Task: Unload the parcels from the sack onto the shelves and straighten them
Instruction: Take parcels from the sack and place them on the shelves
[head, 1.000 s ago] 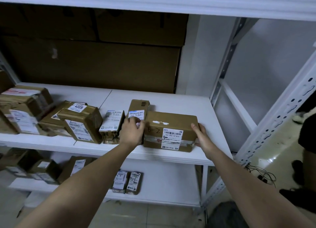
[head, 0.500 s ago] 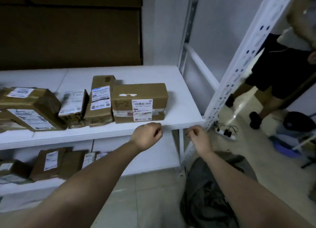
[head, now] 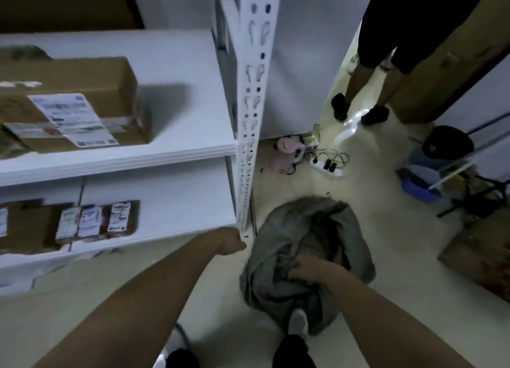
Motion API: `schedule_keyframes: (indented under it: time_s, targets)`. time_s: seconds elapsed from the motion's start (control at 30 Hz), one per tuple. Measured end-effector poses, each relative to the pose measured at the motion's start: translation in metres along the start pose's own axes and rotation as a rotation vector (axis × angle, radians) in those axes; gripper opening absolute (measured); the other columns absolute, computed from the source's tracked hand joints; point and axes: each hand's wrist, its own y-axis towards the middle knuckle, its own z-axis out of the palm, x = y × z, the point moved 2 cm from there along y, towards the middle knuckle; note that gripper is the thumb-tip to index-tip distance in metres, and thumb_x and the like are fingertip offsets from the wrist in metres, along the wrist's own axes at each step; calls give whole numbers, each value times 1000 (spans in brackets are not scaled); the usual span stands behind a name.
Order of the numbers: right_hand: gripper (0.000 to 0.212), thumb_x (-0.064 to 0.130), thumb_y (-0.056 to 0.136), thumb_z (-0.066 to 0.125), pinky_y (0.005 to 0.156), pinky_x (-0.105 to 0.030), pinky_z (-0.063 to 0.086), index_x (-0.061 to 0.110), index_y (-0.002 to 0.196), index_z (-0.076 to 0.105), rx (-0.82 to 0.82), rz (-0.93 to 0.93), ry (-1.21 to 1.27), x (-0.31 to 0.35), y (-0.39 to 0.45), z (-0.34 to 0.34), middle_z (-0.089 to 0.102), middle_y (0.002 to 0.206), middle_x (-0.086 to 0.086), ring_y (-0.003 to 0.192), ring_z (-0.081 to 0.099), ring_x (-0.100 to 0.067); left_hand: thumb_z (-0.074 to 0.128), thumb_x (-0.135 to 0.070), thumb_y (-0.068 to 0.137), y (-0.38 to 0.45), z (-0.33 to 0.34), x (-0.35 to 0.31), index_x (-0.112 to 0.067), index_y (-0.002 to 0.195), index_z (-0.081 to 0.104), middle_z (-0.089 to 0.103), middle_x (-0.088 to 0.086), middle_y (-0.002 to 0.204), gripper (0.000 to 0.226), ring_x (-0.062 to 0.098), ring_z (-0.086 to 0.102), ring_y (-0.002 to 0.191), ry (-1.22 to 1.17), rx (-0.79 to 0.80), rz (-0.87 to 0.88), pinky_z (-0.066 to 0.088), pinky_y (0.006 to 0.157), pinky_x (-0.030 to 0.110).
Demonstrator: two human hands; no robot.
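Note:
The grey sack [head: 317, 224] lies slumped on the floor beside the shelf's white corner post [head: 251, 119], its mouth open toward me. My right hand [head: 305, 268] is at the sack's mouth, fingers curled into the folds of fabric. My left hand [head: 230, 242] hangs as a fist just left of the post, holding nothing. A brown labelled parcel [head: 82, 91] sits on the middle shelf [head: 179, 146]. Several small labelled parcels [head: 91, 221] stand in a row on the lower shelf [head: 179, 202]. No parcel shows inside the sack.
Another person's legs [head: 369, 77] stand at the back right. A white power strip [head: 327, 166] with cables and a pink object [head: 287, 155] lie on the floor by the post. A blue basin [head: 416, 182] and a flat cardboard piece [head: 480, 251] are at the right.
Both hands left the parcel on the shelf and dropped down. My view swung right and down to the sack, and my right hand reached into its mouth.

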Motion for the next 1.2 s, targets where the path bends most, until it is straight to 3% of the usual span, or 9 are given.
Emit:
schedule_keyframes:
  time_s: [0.07, 0.3, 0.43, 0.53, 0.7, 0.8, 0.9, 1.03, 1.2]
  targets:
    - [48, 37, 100, 43, 111, -41, 31, 14, 142, 42, 76, 67, -110, -51, 13, 3, 37, 150, -13, 134, 39, -32, 40, -41, 100, 32, 29, -28, -9, 143, 37, 38, 11, 148, 54, 25, 40, 132, 9, 44, -24, 34, 97, 24]
    - [33, 33, 101, 41, 97, -32, 41, 10, 123, 50, 29, 153, -191, -183, 89, 16, 53, 123, -11, 121, 51, -29, 42, -44, 97, 156, 126, -91, -18, 142, 36, 41, 10, 145, 52, 26, 41, 130, 89, 90, 41, 35, 105, 30]
    - [34, 25, 100, 41, 80, -26, 36, 10, 128, 56, -180, 163, -277, -235, 178, 33, 61, 108, -5, 118, 55, -27, 42, -47, 96, 257, 177, -100, -15, 134, 42, 47, 11, 136, 50, 27, 47, 120, 167, -60, 96, 38, 91, 30]
    - [38, 27, 101, 37, 96, -36, 34, 14, 135, 48, -208, 111, -518, -271, 266, 50, 50, 132, -11, 121, 48, -29, 39, -48, 96, 346, 225, -99, -15, 144, 29, 37, 11, 143, 58, 28, 39, 127, 294, -163, 166, 36, 101, 37]
    - [47, 41, 99, 36, 105, -41, 26, 13, 134, 49, -228, 58, -810, -331, 399, 72, 47, 136, -11, 124, 41, -30, 41, -45, 96, 472, 283, -96, -17, 145, 28, 27, 8, 151, 58, 27, 27, 137, 578, -289, 304, 25, 108, 43]
    - [55, 49, 98, 32, 116, -44, 13, 17, 142, 43, -194, 24, -871, -366, 449, 78, 43, 146, -5, 138, 31, -27, 38, -46, 97, 534, 309, -92, -17, 148, 26, 19, 8, 156, 60, 27, 15, 143, 747, -241, 379, 16, 114, 45]
    - [57, 55, 98, 28, 117, -42, 13, 20, 133, 54, -168, -5, -873, -396, 472, 83, 54, 137, -5, 131, 43, -23, 35, -49, 98, 578, 334, -87, -16, 149, 25, 14, 9, 159, 62, 28, 3, 147, 928, -146, 396, 3, 117, 50]
    - [61, 56, 99, 25, 92, -39, 40, 11, 108, 66, -261, -68, -843, -422, 465, 78, 68, 110, -12, 100, 63, -30, 31, -47, 99, 607, 353, -96, -18, 152, 21, 11, 10, 160, 61, 28, -2, 147, 1073, -116, 386, -5, 116, 53]
    - [47, 42, 103, 26, 75, -34, 43, 11, 116, 59, -391, 82, -862, -453, 424, 61, 66, 112, -12, 96, 63, -29, 28, -47, 100, 607, 357, -149, -20, 153, 16, 9, 9, 160, 61, 29, -1, 147, 1133, -150, 467, -10, 114, 55]
